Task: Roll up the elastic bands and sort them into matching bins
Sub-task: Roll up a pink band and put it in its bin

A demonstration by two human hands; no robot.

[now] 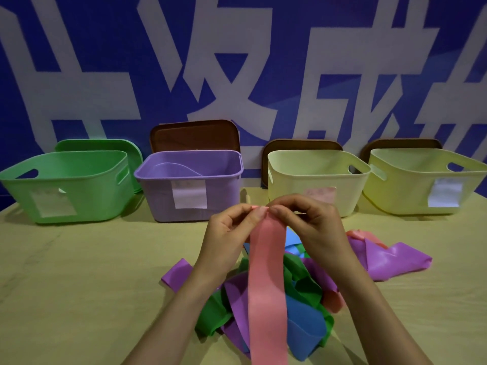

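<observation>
The left hand (232, 227) and the right hand (308, 222) meet in the middle of the frame, fingers curled, each pinching the top end of a pink band (267, 280) between thumb and fingertips; whether that end is folded or rolled is too small to tell. From the pinch the pink band hangs flat straight down the frame and runs off the bottom edge between the forearms. Under and around it, in the lower middle, a loose pile of bands (303, 285) in green, purple, blue and pink lies tangled on the pale table (79, 285); a wide purple band (395, 259) spreads out at the pile's right side. Across the middle of the frame four bins stand in a row, from left to right a green bin (66, 185), a purple bin (158, 191), a cream bin (290, 180) and a yellow bin (405, 185), each with a paper label on its front. A green lid (105, 144) and a brown lid (195, 135) lean behind the first two, against a blue wall (263, 61) with large white characters
</observation>
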